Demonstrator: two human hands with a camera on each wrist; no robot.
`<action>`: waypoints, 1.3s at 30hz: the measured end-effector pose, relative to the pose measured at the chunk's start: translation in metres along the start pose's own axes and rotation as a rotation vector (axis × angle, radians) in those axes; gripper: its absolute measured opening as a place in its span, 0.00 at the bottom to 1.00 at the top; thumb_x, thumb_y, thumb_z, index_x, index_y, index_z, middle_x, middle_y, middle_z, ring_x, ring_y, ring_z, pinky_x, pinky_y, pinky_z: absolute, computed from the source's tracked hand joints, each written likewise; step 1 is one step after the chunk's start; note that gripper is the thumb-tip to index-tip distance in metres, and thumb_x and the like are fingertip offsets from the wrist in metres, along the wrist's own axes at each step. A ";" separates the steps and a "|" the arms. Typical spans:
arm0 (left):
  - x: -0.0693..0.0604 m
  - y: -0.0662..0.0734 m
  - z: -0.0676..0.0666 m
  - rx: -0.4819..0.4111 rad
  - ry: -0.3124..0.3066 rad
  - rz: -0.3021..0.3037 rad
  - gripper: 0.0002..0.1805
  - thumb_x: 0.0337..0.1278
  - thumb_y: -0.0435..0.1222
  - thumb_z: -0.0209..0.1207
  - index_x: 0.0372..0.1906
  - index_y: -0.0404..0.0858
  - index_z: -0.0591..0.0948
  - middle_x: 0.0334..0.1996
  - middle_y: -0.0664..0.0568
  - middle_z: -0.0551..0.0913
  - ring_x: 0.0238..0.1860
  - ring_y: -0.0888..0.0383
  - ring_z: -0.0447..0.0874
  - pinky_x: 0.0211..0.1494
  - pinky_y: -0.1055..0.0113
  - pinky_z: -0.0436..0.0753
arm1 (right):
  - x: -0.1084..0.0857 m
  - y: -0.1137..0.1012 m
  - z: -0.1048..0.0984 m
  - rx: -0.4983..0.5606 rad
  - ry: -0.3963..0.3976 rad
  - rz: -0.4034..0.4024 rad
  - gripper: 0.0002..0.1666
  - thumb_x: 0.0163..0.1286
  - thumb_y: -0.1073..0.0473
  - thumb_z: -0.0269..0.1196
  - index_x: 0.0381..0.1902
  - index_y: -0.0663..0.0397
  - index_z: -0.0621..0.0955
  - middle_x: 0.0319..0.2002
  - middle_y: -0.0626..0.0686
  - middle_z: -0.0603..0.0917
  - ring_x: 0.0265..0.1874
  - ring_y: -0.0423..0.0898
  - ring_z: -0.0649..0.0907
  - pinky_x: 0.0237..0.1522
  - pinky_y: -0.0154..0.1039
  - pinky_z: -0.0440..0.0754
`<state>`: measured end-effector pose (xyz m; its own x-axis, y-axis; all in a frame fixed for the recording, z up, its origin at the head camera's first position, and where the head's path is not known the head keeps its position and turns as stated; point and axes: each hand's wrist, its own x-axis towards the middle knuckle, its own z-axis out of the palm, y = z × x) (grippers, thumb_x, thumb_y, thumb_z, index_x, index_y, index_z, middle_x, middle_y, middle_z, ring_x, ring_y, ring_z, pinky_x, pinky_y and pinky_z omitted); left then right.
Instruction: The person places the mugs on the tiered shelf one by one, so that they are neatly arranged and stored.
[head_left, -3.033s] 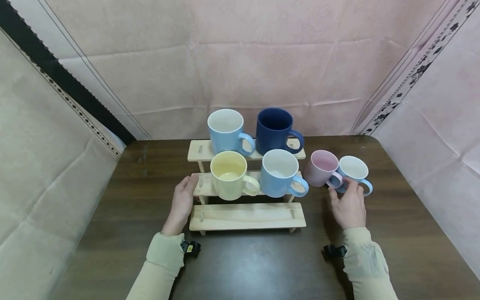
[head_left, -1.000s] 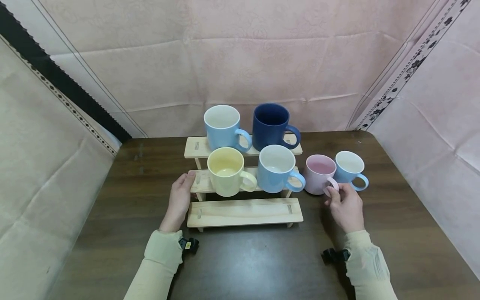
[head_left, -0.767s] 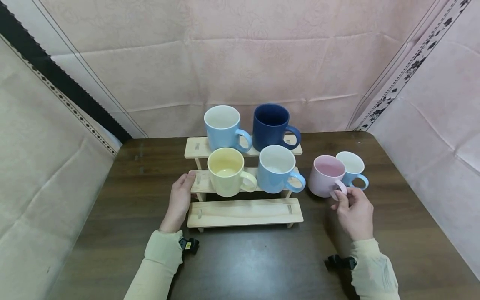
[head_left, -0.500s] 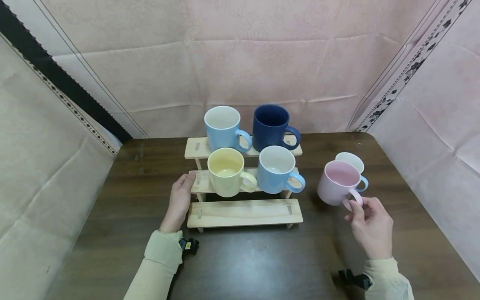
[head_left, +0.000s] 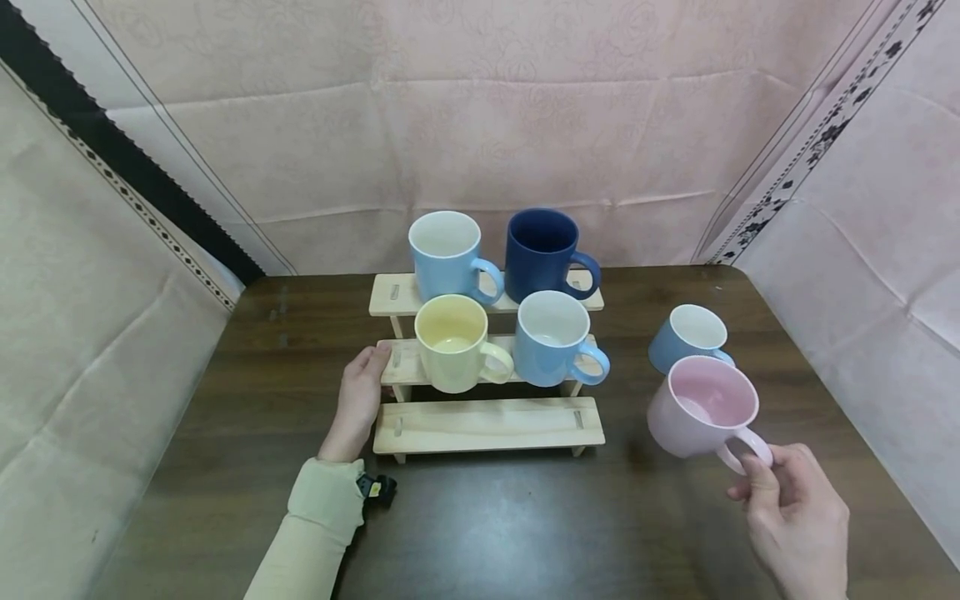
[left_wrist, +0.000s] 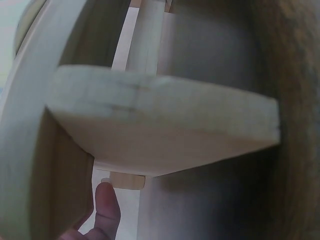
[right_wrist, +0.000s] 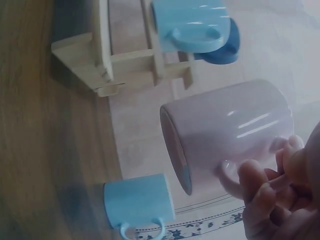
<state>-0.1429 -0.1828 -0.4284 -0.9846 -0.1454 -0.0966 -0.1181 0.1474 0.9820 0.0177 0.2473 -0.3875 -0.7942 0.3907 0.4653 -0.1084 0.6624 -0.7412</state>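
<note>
In the head view, my right hand point(head_left: 798, 517) pinches the handle of a pink mug point(head_left: 701, 408), holding it above the table at the right. The right wrist view shows this pink mug point(right_wrist: 230, 135) off the table, thumb and fingers around its handle. Behind it on the table stands a small light-blue mug point(head_left: 690, 333), partly covered. My left hand point(head_left: 356, 404) holds the left end of the middle tier of a three-tier wooden rack point(head_left: 491, 425). Up close in the left wrist view, one digit point(left_wrist: 106, 207) shows beside the wooden boards; the other fingers are mostly hidden.
The top tier bears a light-blue mug point(head_left: 446, 258) and a dark-blue mug point(head_left: 542, 258). On the middle tier are a yellow mug point(head_left: 452, 346) and another light-blue mug point(head_left: 551, 342). Pale cloth point(head_left: 480, 150) hangs behind and beside the brown table point(head_left: 480, 525).
My right hand took the pink mug by its handle, lifted it from beside the small blue mug and brought it right and nearer to me. My left hand stays at the rack.
</note>
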 end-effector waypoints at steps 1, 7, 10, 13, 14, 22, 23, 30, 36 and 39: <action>0.000 0.000 0.000 0.002 0.001 0.000 0.28 0.72 0.57 0.43 0.38 0.35 0.74 0.27 0.49 0.72 0.35 0.47 0.72 0.42 0.54 0.74 | -0.002 -0.003 -0.002 0.014 -0.005 -0.003 0.03 0.63 0.75 0.63 0.32 0.68 0.79 0.27 0.47 0.77 0.19 0.29 0.80 0.22 0.22 0.73; 0.002 0.002 -0.001 0.003 0.004 0.005 0.26 0.74 0.55 0.43 0.37 0.35 0.74 0.27 0.49 0.72 0.34 0.46 0.72 0.41 0.54 0.74 | -0.008 -0.014 -0.004 0.141 -0.073 -0.102 0.06 0.61 0.82 0.60 0.31 0.72 0.77 0.28 0.50 0.76 0.19 0.34 0.80 0.20 0.25 0.75; 0.002 0.002 -0.001 0.002 0.004 0.010 0.26 0.74 0.55 0.43 0.37 0.35 0.74 0.26 0.49 0.72 0.35 0.44 0.71 0.41 0.54 0.74 | -0.009 -0.016 0.002 0.254 -0.117 -0.191 0.07 0.60 0.84 0.59 0.31 0.73 0.77 0.28 0.53 0.76 0.19 0.36 0.80 0.19 0.27 0.75; 0.002 0.002 -0.001 0.002 0.006 0.011 0.27 0.72 0.57 0.43 0.37 0.35 0.74 0.26 0.49 0.72 0.35 0.43 0.71 0.42 0.53 0.74 | -0.012 -0.019 0.011 0.350 -0.173 -0.267 0.10 0.57 0.88 0.57 0.32 0.74 0.77 0.29 0.55 0.75 0.20 0.38 0.80 0.19 0.29 0.74; 0.002 0.002 -0.001 0.001 0.007 0.010 0.28 0.72 0.58 0.44 0.37 0.35 0.74 0.26 0.49 0.72 0.35 0.44 0.72 0.42 0.53 0.74 | -0.013 -0.021 0.014 0.363 -0.192 -0.276 0.13 0.55 0.89 0.57 0.32 0.73 0.77 0.29 0.54 0.75 0.20 0.38 0.80 0.19 0.30 0.74; 0.002 0.000 -0.002 -0.003 -0.002 -0.008 0.27 0.73 0.56 0.43 0.37 0.35 0.74 0.27 0.49 0.72 0.34 0.47 0.72 0.42 0.54 0.74 | -0.022 -0.045 0.052 0.537 -0.333 -0.383 0.21 0.50 0.92 0.57 0.32 0.66 0.77 0.30 0.54 0.74 0.21 0.41 0.78 0.19 0.32 0.76; 0.002 0.000 -0.002 -0.002 -0.004 -0.009 0.28 0.72 0.57 0.43 0.37 0.35 0.74 0.27 0.49 0.72 0.35 0.46 0.71 0.42 0.54 0.74 | -0.023 -0.049 0.057 0.540 -0.345 -0.391 0.22 0.49 0.92 0.57 0.32 0.65 0.77 0.30 0.54 0.74 0.20 0.41 0.78 0.19 0.31 0.76; 0.001 0.000 0.000 -0.004 -0.001 -0.010 0.30 0.70 0.60 0.43 0.39 0.35 0.74 0.28 0.49 0.72 0.33 0.50 0.71 0.42 0.55 0.74 | -0.033 -0.065 0.091 0.538 -0.451 -0.339 0.16 0.55 0.86 0.61 0.33 0.63 0.77 0.31 0.52 0.74 0.19 0.43 0.79 0.20 0.31 0.78; 0.000 0.001 0.001 0.001 0.002 -0.007 0.25 0.75 0.54 0.42 0.39 0.35 0.74 0.28 0.49 0.72 0.31 0.54 0.71 0.42 0.54 0.74 | -0.040 -0.064 0.116 0.553 -0.498 -0.294 0.09 0.62 0.75 0.64 0.33 0.59 0.77 0.30 0.49 0.75 0.22 0.42 0.80 0.23 0.32 0.79; -0.001 0.002 0.001 0.006 0.003 -0.004 0.28 0.73 0.57 0.42 0.39 0.35 0.74 0.28 0.49 0.72 0.32 0.53 0.71 0.42 0.53 0.74 | -0.041 -0.066 0.125 0.574 -0.508 -0.304 0.09 0.62 0.75 0.64 0.33 0.58 0.77 0.30 0.49 0.74 0.22 0.41 0.80 0.23 0.33 0.80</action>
<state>-0.1426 -0.1815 -0.4267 -0.9838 -0.1488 -0.0996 -0.1224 0.1524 0.9807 -0.0177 0.1074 -0.4177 -0.8396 -0.1807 0.5123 -0.5418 0.2096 -0.8140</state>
